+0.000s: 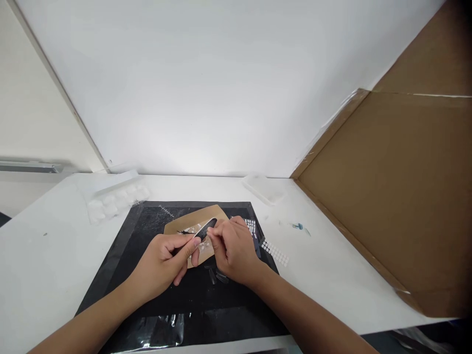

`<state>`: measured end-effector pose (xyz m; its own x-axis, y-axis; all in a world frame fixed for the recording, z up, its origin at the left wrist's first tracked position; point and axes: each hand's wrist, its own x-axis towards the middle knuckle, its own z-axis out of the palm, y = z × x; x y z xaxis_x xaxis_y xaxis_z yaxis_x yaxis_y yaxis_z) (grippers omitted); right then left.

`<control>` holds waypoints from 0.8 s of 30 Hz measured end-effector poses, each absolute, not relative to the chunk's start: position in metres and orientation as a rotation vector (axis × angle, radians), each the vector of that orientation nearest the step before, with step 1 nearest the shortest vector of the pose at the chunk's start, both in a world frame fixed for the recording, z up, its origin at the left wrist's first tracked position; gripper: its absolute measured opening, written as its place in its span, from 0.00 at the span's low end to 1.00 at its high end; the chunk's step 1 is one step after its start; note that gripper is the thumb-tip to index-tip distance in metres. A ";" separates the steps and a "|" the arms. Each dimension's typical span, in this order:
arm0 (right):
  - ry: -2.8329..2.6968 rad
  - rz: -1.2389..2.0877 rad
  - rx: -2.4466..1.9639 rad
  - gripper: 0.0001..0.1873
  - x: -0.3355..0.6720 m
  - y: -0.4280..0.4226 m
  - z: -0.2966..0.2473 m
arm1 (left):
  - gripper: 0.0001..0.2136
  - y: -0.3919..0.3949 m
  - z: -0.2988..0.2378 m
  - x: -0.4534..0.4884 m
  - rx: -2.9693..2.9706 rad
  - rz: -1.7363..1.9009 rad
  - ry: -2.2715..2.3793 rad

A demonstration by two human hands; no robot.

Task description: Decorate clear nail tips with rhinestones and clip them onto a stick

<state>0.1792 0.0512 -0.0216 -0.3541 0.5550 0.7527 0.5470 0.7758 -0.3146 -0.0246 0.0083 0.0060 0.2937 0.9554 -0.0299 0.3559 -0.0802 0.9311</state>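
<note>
Well inside worktop front edge, left hand grips dark oval piece, likely steadying it for narrow-pinched right hand.

The white desk bears a black mat centrally, one clear tray far left, another clear tray far right.

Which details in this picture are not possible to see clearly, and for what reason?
Head view, dark oval piece: its near end is covered by the left hand.
Head view, white-squared sheet: partly hidden behind the right hand.
Head view, white bits on the brown paper: too small to identify.
Head view, brown board: cut off by the right edge.
</note>
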 end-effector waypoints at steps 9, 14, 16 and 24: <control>-2.024 0.017 -0.799 0.08 0.177 0.049 -0.023 | 0.24 0.009 0.003 -0.026 1.612 0.809 1.244; -1.923 0.001 -0.914 0.08 0.175 0.051 -0.025 | 0.24 0.010 0.004 -0.026 1.642 0.806 1.240; -1.947 0.025 -0.883 0.07 0.174 0.051 -0.026 | 0.24 0.010 0.005 -0.026 1.658 0.795 1.251; -1.883 0.047 -0.975 0.07 0.174 0.050 -0.023 | 0.24 0.008 0.008 -0.025 1.706 0.824 1.234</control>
<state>0.1742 0.0504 -0.0234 -0.2010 0.6403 0.7413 0.6030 0.6773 -0.4216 -0.0252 0.0077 0.0078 0.2947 0.9552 0.0292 0.3931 -0.1490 0.9073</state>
